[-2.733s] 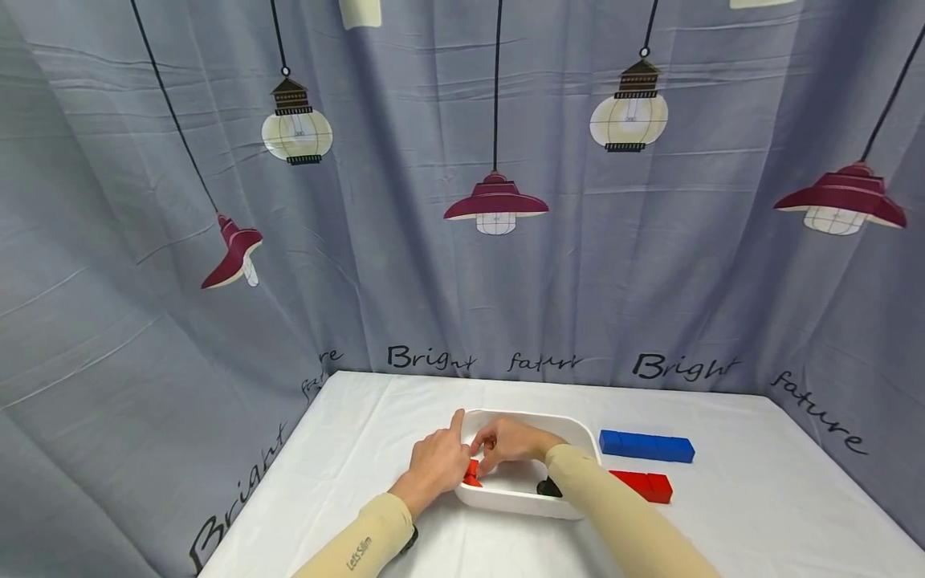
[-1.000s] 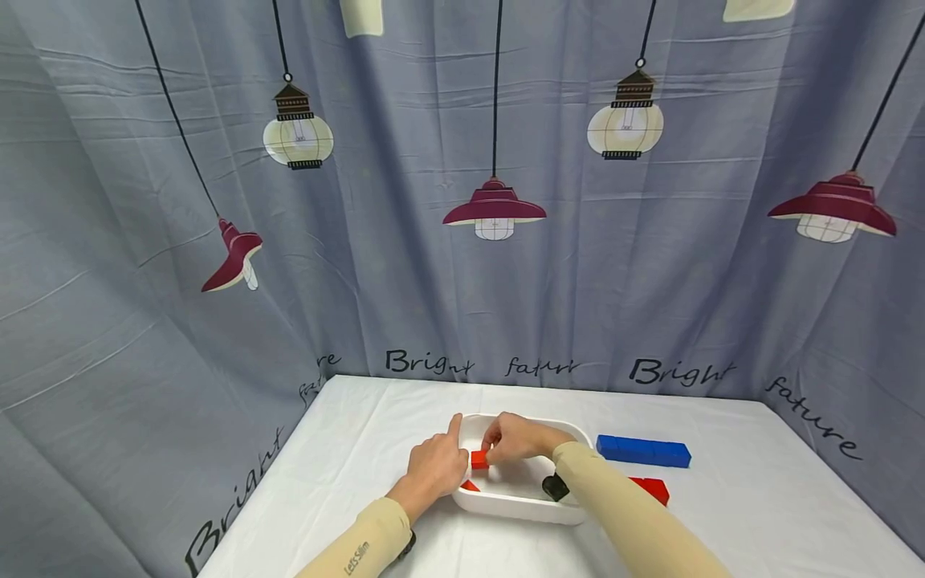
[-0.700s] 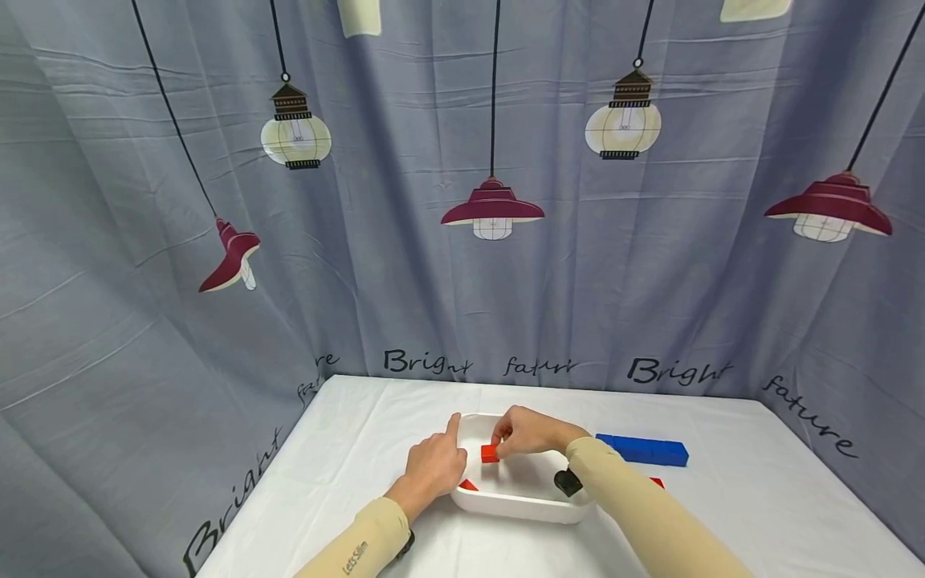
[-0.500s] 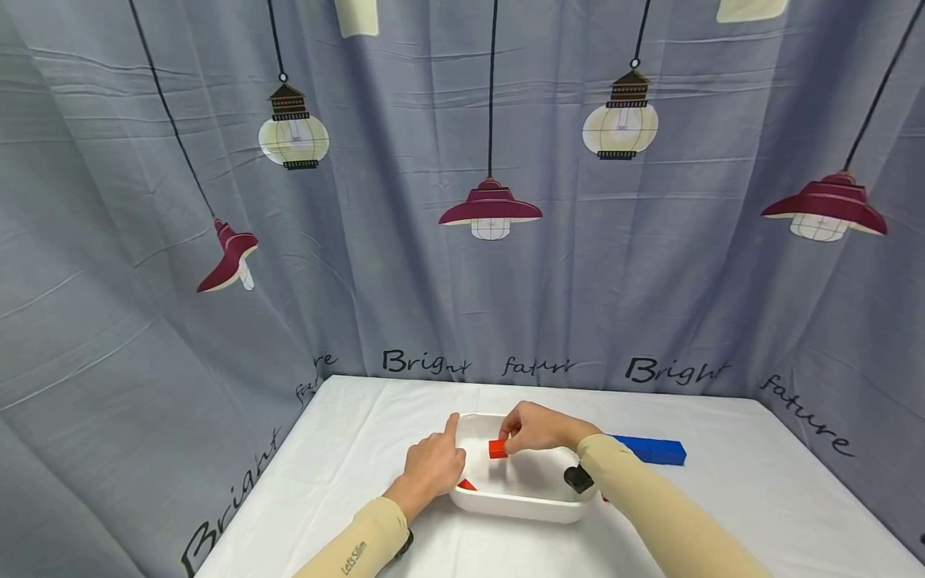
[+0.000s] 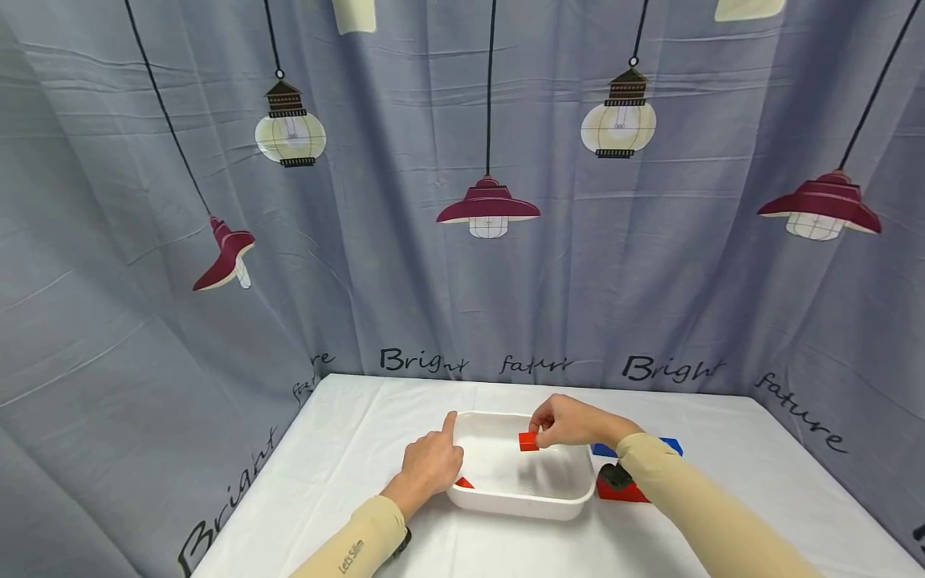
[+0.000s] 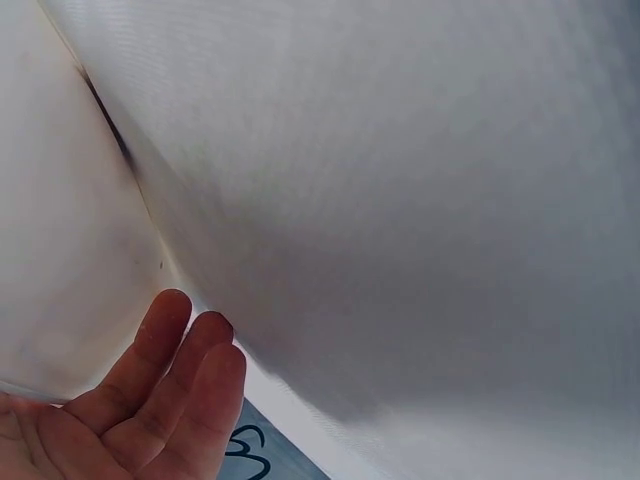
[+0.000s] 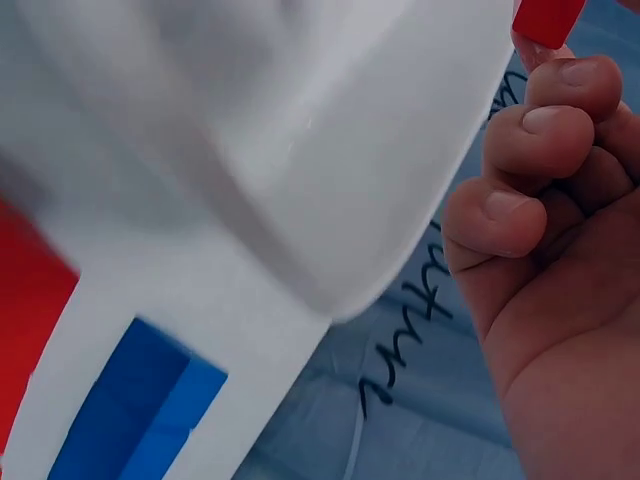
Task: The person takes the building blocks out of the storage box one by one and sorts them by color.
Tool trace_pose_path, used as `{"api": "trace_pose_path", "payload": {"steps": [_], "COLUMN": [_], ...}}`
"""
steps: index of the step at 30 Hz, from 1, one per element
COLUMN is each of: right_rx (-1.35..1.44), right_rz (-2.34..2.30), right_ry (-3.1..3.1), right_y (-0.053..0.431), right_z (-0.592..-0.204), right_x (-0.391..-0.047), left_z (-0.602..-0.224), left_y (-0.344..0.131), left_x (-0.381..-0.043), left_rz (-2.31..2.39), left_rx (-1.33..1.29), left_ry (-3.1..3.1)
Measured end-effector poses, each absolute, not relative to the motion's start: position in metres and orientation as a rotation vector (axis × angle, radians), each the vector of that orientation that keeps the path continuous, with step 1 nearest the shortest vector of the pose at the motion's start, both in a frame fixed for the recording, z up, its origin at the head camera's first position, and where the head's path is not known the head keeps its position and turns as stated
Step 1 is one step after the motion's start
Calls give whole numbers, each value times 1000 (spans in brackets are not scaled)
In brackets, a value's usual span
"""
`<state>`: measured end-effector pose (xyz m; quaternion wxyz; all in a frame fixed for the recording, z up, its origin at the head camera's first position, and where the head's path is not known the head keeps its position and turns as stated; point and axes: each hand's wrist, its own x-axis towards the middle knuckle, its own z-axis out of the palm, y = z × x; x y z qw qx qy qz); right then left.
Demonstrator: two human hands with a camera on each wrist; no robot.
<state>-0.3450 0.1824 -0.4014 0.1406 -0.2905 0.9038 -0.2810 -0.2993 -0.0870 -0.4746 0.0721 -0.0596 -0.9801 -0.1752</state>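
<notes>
A red block (image 5: 528,441) is pinched between the thumb and fingers of my right hand (image 5: 571,421), raised over the right half of a white tray (image 5: 516,504). In the right wrist view, the block shows at the top edge, with the other fingers curled below it. My left hand (image 5: 433,459) holds the tray's left rim, its index finger pointing along the edge. The left wrist view shows three fingers (image 6: 165,385) beside the tray's outer wall; the thumb is hidden there. Another red piece (image 5: 465,483) lies inside the tray near my left hand, partly covered.
Right of the tray lie a row of blue blocks (image 5: 674,445) and, nearer, a row of red blocks (image 5: 623,490), both partly behind my right forearm. A white cloth covers the table (image 5: 383,401). A printed grey-blue curtain (image 5: 405,281) hangs behind.
My right hand has picked up the red block from the tray's left part and carried it rightward and upward. The left hand stays at the rim.
</notes>
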Motion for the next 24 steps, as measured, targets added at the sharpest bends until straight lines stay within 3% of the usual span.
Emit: {"api": "trace_pose_path", "payload": {"steps": [24], "right_rx": [-703], "right_rz": [-841], "right_ry": [2740], "right_y": [281], "right_z": [-389], "right_x": [-315], "left_z": [-475], "left_y": [-87], "left_x": [-302], "left_rz": [-540], "left_rx": [-170], "left_ry": [-2953]}}
